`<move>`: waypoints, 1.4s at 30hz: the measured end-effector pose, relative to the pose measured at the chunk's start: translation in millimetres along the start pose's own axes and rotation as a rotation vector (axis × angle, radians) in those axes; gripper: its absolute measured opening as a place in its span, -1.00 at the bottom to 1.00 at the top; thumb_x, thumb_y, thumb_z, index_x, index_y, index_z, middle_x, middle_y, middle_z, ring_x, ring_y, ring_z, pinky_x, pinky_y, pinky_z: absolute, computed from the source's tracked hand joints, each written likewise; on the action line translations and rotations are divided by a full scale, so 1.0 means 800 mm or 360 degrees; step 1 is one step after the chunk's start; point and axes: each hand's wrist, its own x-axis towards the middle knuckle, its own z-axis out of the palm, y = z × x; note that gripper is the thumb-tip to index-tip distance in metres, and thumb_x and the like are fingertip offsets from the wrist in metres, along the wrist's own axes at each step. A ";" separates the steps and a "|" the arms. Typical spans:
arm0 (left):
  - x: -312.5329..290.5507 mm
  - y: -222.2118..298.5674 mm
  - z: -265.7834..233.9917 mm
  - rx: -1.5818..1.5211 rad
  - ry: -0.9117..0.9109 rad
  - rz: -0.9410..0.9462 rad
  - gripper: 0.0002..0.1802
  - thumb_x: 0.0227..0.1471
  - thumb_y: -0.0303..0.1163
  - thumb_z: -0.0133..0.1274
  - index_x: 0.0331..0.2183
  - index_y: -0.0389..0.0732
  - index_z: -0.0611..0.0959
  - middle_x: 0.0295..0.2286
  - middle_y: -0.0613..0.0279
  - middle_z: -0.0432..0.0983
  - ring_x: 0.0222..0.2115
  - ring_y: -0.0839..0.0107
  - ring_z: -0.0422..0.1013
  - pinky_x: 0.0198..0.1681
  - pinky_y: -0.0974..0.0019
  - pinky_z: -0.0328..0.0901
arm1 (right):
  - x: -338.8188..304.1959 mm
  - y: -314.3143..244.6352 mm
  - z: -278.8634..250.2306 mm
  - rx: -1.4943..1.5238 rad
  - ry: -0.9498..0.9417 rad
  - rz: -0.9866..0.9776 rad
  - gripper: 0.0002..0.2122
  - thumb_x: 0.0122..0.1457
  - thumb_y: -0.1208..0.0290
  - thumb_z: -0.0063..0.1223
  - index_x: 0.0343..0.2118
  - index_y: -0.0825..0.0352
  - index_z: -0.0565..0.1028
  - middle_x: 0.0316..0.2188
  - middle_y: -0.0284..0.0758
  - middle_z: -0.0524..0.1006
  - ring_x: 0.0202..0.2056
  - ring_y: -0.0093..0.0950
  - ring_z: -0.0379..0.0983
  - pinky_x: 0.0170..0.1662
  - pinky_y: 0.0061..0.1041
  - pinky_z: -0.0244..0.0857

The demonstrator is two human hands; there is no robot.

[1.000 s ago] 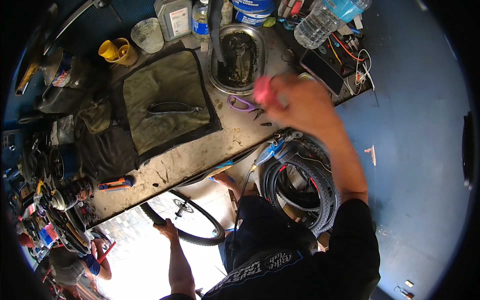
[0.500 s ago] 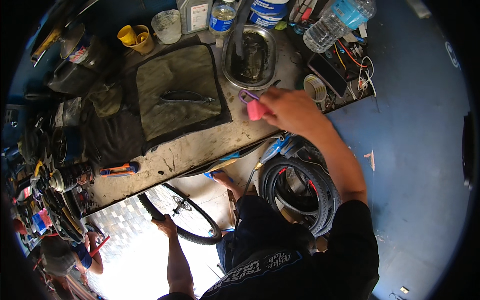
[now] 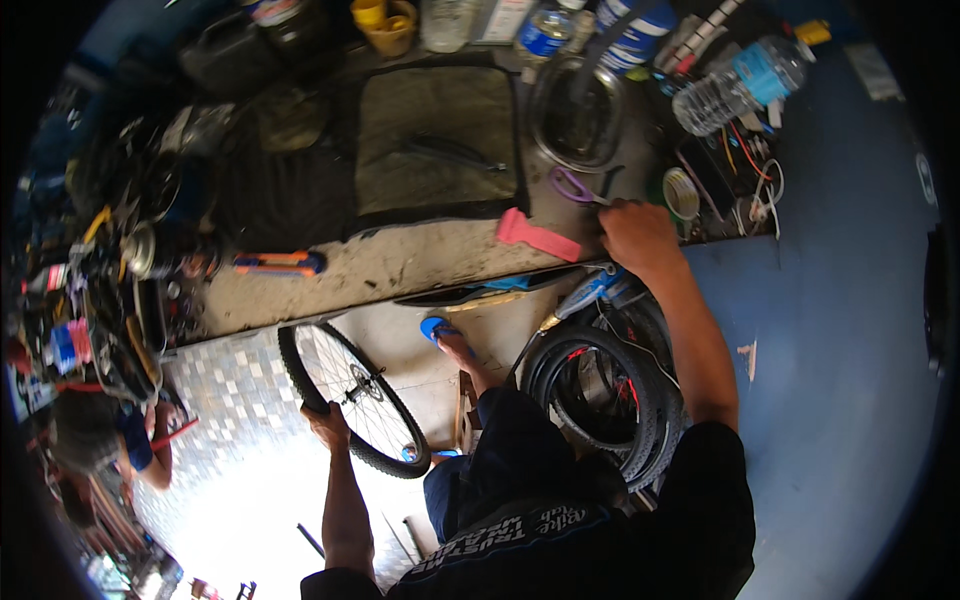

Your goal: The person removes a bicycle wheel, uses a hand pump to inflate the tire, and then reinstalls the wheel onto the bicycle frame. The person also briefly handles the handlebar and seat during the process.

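My left hand (image 3: 328, 425) is closed round the tyre of a spoked bicycle wheel (image 3: 365, 385), which hangs tilted beside the bench. My right hand (image 3: 640, 238) is over the bench's front right, its fingers curled in; what they hold, if anything, is hidden. Right by its knuckles lies a pair of scissors with a purple handle (image 3: 572, 185), the metal blade reaching to the fingers. A pink flat piece with a wide end and a narrower stem (image 3: 538, 236) rests on the bench just left of this hand.
On the bench (image 3: 370, 262) are a dark mat (image 3: 435, 150), an oval metal tray (image 3: 540, 125), a tape roll (image 3: 681, 193), an orange-and-blue cutter (image 3: 280, 263) and a water bottle (image 3: 735, 90). Tyres (image 3: 600, 400) are stacked below. Another person (image 3: 110, 435) is at lower left.
My right hand has let go of the pink piece, now on the bench, and has moved to its right. The view has shifted; my left hand keeps its hold on the wheel.
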 end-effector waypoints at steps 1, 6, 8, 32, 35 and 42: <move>-0.004 -0.006 -0.009 0.0014 0.0030 -0.0010 -0.37 -0.07 -0.31 0.15 0.02 -0.26 0.30 -0.35 -0.26 0.55 -0.35 -0.23 0.49 -0.24 -0.16 0.35 | 0.002 -0.004 0.002 -0.0020 -0.0001 0.0005 -0.86 -0.06 0.39 0.24 -0.41 0.28 0.62 -0.38 -0.15 0.63 -0.28 -0.19 0.62 -0.23 -0.18 0.49; -0.016 -0.057 -0.040 0.0033 0.0000 -0.0173 -0.35 -0.04 -0.26 0.16 0.06 -0.24 0.33 -0.24 -0.28 0.59 -0.21 -0.23 0.53 -0.12 -0.15 0.38 | -0.019 -0.046 -0.036 0.0114 0.0497 -0.0056 -0.80 -0.03 0.44 0.24 -0.30 0.29 0.55 -0.44 -0.20 0.61 -0.36 -0.16 0.58 -0.26 -0.20 0.45; -0.025 -0.101 -0.058 -0.0102 0.0019 -0.0077 -0.29 0.09 -0.08 0.15 0.13 -0.27 0.30 -0.23 -0.34 0.57 -0.21 -0.30 0.50 -0.12 -0.14 0.37 | -0.038 -0.086 -0.066 0.0638 0.0538 -0.0124 -0.80 0.02 0.52 0.24 -0.27 0.27 0.50 -0.47 -0.29 0.58 -0.47 -0.33 0.52 -0.37 -0.36 0.39; -0.076 -0.337 -0.146 -0.0555 0.0280 -0.0085 -0.49 0.33 0.05 -0.17 -0.15 -0.27 0.46 -0.40 -0.25 0.48 -0.32 -0.16 0.44 -0.21 0.00 0.28 | -0.227 -0.935 0.432 0.2880 -0.1778 -0.0944 -0.73 0.35 0.38 0.03 0.07 0.28 0.43 -0.28 -0.34 0.55 -0.42 -0.62 0.47 -0.53 -0.66 0.31; -0.077 -0.358 -0.146 -0.0502 0.0325 -0.0049 -0.46 0.33 0.07 -0.17 -0.18 -0.29 0.47 -0.38 -0.26 0.49 -0.28 -0.16 0.44 -0.18 0.01 0.27 | -0.232 -0.948 0.445 0.3078 -0.1742 -0.0990 -0.71 0.34 0.34 0.08 0.08 0.22 0.43 -0.24 -0.36 0.54 -0.43 -0.64 0.46 -0.55 -0.68 0.25; -0.116 -0.368 -0.128 -0.0487 0.0468 0.0049 -0.45 0.30 0.08 -0.15 -0.21 -0.30 0.49 -0.35 -0.30 0.50 -0.25 -0.23 0.43 -0.16 -0.01 0.27 | -0.258 -0.941 0.450 0.3114 -0.1906 -0.0906 -0.75 0.35 0.35 0.07 0.06 0.18 0.48 -0.22 -0.42 0.56 -0.47 -0.69 0.43 -0.57 -0.72 0.12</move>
